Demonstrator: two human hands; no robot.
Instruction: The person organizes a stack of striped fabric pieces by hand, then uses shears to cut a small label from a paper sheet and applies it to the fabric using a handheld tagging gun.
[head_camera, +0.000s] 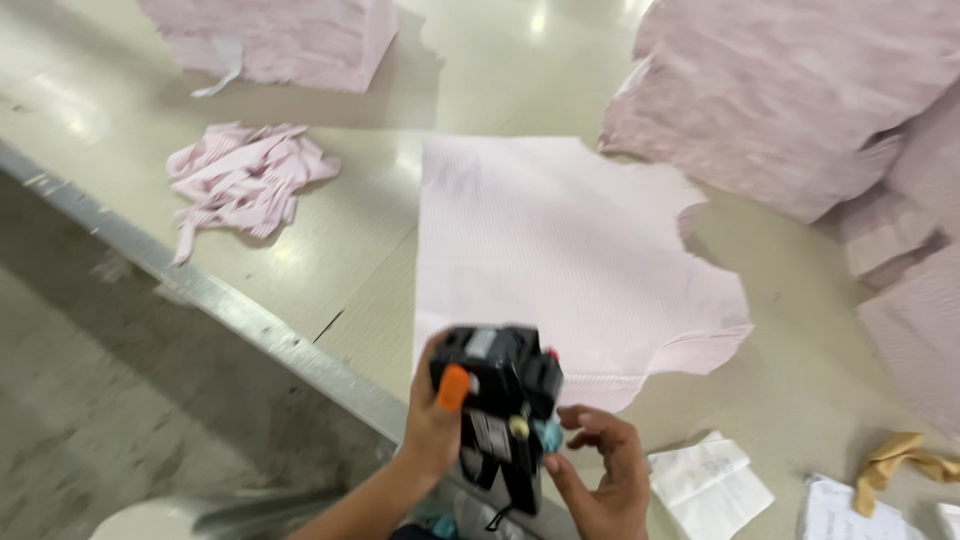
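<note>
My left hand (430, 425) grips a black hand-held labelling tool (500, 400) with an orange button, held upright over the near edge of the table. My right hand (600, 470) touches the tool's lower right side with its fingertips, near a small teal part. Just beyond the tool lies a flat pale pink cut fabric piece (560, 250) on the beige table (330, 230).
Tall stacks of pink cut fabric stand at the back left (280, 40) and along the right (800, 100). A heap of pink strips (240, 180) lies at the left. White papers (710, 480) and a tan cloth scrap (900, 460) lie at the near right. The table's metal edge (200, 290) runs diagonally; grey floor is beyond it.
</note>
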